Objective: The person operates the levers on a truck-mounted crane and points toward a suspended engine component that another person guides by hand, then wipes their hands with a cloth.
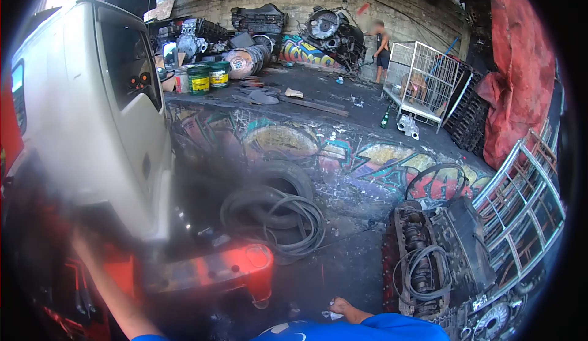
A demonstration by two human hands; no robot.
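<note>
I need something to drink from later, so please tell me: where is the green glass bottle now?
In the head view the green bottle stands upright on the raised floor, right of centre, just left of the white wire cage and beside a small white metal part.

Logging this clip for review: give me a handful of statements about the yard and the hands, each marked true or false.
1. The right hand holds something small and whitish. True.
2. The left hand shows clearly. False: only a blurred left forearm reaches up; the hand cannot be made out.
3. Two green buckets stand on the raised ledge. True.
4. The white wire cage lies flat on the floor by the tyre. False: it stands upright on the ledge, near another person.
5. An engine block sits right of the coiled hoses. True.
</note>
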